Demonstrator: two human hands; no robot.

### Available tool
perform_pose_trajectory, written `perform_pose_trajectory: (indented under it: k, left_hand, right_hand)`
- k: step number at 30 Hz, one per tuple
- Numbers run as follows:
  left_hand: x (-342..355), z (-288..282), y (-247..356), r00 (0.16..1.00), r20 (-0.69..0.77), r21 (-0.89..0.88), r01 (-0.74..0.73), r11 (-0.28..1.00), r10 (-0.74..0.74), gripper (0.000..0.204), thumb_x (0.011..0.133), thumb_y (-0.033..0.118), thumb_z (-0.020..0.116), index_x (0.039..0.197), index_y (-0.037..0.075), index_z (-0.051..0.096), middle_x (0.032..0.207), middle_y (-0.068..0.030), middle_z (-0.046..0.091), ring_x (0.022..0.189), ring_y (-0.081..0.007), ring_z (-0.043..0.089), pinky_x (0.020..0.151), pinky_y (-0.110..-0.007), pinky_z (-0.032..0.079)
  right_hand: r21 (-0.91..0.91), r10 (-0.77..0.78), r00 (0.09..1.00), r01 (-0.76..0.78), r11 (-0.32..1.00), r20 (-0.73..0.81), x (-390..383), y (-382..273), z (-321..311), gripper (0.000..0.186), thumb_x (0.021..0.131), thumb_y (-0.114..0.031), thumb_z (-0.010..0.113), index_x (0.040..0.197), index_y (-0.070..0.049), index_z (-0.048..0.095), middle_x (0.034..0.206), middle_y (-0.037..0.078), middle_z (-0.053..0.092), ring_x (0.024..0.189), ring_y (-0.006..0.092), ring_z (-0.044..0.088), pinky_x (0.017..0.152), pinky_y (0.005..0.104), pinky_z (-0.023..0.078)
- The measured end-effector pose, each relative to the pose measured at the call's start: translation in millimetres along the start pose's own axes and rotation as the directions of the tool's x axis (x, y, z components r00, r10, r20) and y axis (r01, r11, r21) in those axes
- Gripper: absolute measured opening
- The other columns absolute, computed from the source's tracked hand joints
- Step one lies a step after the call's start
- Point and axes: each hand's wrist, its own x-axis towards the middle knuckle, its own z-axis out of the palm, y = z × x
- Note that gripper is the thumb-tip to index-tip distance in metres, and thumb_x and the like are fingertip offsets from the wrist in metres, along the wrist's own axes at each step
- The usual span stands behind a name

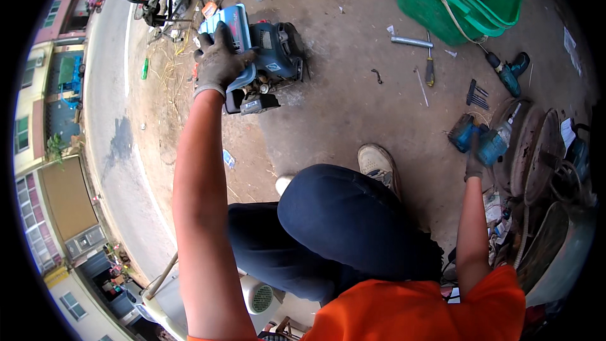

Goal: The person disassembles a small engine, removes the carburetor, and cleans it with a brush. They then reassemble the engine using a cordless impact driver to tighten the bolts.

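Observation:
My left hand (pixel 219 63), in a grey work glove, rests with fingers spread on top of a small engine (pixel 276 50). The engine has a light blue tank (pixel 235 26) and a dark housing, and sits on the ground at the upper left. Over on the right, my gloved right hand (pixel 475 161) is wrapped round the handle of a blue cordless impact wrench (pixel 495 144). Its battery end points left, and its metal nose tilts up and away. The wrench is held beside a stack of rusty wheel rims (pixel 535 145).
A green plastic basket (pixel 435 16) stands at the upper right. Near it lie a cordless drill (pixel 505 74), a screwdriver (pixel 429 71), a T-handled socket tool (pixel 411 42) and a hex key set (pixel 478 96). Cables and scrap crowd the right edge. A road (pixel 117 107) runs along the left.

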Motion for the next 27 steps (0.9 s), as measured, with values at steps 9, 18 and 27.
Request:
perform_pose_trajectory:
  k: [9, 18, 27]
  left_hand:
    - [11, -16, -6, 0.998, 0.044, -0.003, -0.045, 0.999, 0.045, 0.089, 0.073, 0.062, 0.077, 0.143, 0.016, 0.047, 0.135, -0.0249, 0.050, 0.122, -0.0519, 0.052, 0.100, -0.057, 0.046]
    - [52, 1, -1, 0.922, -0.156, -0.014, -0.362, 0.932, 0.356, 0.083, 0.075, 0.049, 0.079, 0.146, 0.018, 0.048, 0.142, -0.0232, 0.051, 0.127, -0.0437, 0.052, 0.104, -0.052, 0.045]
    - [65, -9, 0, 0.993, 0.008, -0.180, -0.112, 0.977, 0.116, 0.092, 0.071, 0.051, 0.082, 0.146, 0.012, 0.046, 0.142, -0.0231, 0.050, 0.137, -0.0426, 0.040, 0.115, -0.050, 0.032]
  right_hand:
    - [0.130, 0.144, 0.989, -0.140, 0.981, -0.022, -16, -14, -6, 0.083, 0.093, -0.042, 0.070, 0.155, -0.003, 0.031, 0.156, 0.011, 0.037, 0.141, 0.0244, 0.038, 0.117, 0.0360, 0.027]
    - [-0.333, 0.128, 0.986, -0.086, 0.939, 0.107, -66, 33, -63, 0.045, 0.095, -0.037, 0.069, 0.124, -0.005, 0.059, 0.114, 0.002, 0.060, 0.098, 0.0157, 0.059, 0.092, 0.0298, 0.048]
    - [0.132, 0.295, 0.431, -0.725, 0.676, 0.853, -54, -307, 168, 0.042, 0.093, -0.016, 0.070, 0.132, -0.004, 0.057, 0.118, 0.005, 0.064, 0.106, 0.0123, 0.061, 0.093, 0.0296, 0.051]
